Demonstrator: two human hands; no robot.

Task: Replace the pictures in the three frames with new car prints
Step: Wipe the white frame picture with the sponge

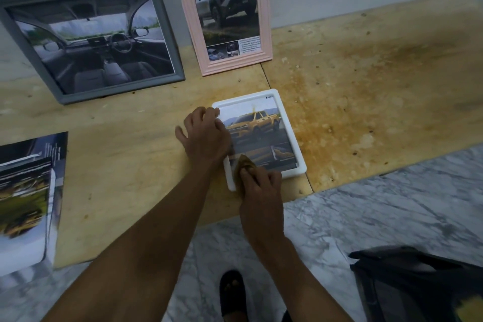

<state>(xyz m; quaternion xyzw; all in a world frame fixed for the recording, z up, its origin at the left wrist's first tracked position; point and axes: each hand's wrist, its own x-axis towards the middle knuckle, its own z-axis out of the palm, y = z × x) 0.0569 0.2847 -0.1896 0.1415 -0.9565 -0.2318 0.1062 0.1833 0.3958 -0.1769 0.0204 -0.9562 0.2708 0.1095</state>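
Observation:
A white frame (292, 138) lies flat on the plywood board (366, 73) with a yellow pickup print (257, 125) in it. My left hand (206, 136) rests on the frame's left edge, its fingers curled over the upper left corner. At the frame's lower left corner, my right hand (261, 185) pinches a small brown cloth-like piece (244, 165) against the print. A grey frame (167, 34) with a car interior print and a pink arched frame (188, 8) with a grey pickup print lean on the wall behind.
A stack of loose car prints (26, 198) lies at the board's left end. A black bag (418, 285) sits on the marble floor (366, 212) at the lower right. My sandalled foot (232, 293) shows below my arms. The board's right half is stained.

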